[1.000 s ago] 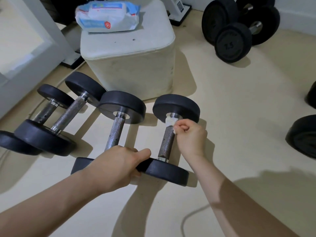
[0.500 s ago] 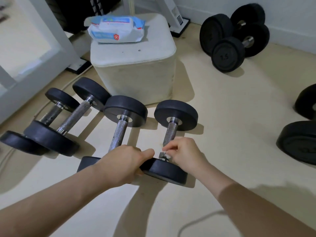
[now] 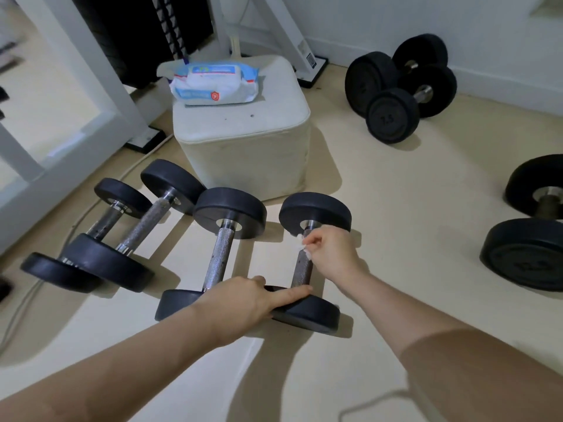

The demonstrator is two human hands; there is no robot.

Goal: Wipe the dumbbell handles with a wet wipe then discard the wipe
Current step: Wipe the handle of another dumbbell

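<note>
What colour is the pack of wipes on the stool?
The pack of wipes on the stool is white with blue panels and a small red badge, shown best in the head view.

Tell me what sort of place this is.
Probably a home gym or small workout room: a row of dumbbells on the floor, more dumbbells by the wall, and a white equipment frame at left.

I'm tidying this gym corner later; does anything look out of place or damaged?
A white cable runs under the leftmost dumbbell, where the weight may pinch it. Nothing else stands out.
</note>
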